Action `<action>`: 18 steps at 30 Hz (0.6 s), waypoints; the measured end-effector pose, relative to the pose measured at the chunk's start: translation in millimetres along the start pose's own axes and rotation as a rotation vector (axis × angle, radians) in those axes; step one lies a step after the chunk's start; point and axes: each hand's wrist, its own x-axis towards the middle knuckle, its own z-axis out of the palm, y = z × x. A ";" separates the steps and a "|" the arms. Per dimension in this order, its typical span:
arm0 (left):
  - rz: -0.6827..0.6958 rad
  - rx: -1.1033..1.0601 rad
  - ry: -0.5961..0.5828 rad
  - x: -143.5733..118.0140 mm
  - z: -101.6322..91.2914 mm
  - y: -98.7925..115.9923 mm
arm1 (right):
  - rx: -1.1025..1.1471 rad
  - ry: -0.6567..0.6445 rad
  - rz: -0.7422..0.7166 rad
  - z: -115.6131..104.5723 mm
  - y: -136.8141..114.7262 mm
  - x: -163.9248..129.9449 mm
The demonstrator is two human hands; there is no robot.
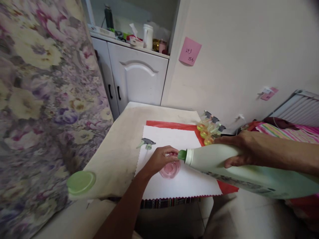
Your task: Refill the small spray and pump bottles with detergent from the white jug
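Note:
My left hand (163, 158) is closed around the neck of a clear pink spray bottle (169, 171), which stands on a white sheet. A large pale green jug (216, 157) lies nearly level in the air, with my right hand (245, 149) gripping it from above. Its green spout (182, 155) points left, close by the mouth of the pink bottle and the fingers of my left hand. Whether liquid is flowing cannot be made out. A spray trigger head (147, 143), dark grey and green, rests on the sheet's left edge.
Several small spray bottles (208, 132) with yellow bases stand at the table's right edge. A green cap (81, 182) sits at the near left. The white sheet (171, 132) overlies a red one (171, 124). A floral curtain (50, 99) hangs left; a cabinet (139, 76) stands behind.

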 end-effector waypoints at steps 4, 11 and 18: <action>0.001 0.005 0.000 -0.1 0.0 -0.2 | -0.021 0.038 -0.029 1.1 3.0 -0.6; -0.001 0.015 0.003 -0.6 -0.2 -0.9 | 0.001 0.059 -0.057 2.9 7.8 0.2; 0.006 0.008 -0.004 0.0 -0.4 0.0 | -0.030 0.066 -0.057 2.8 6.9 0.6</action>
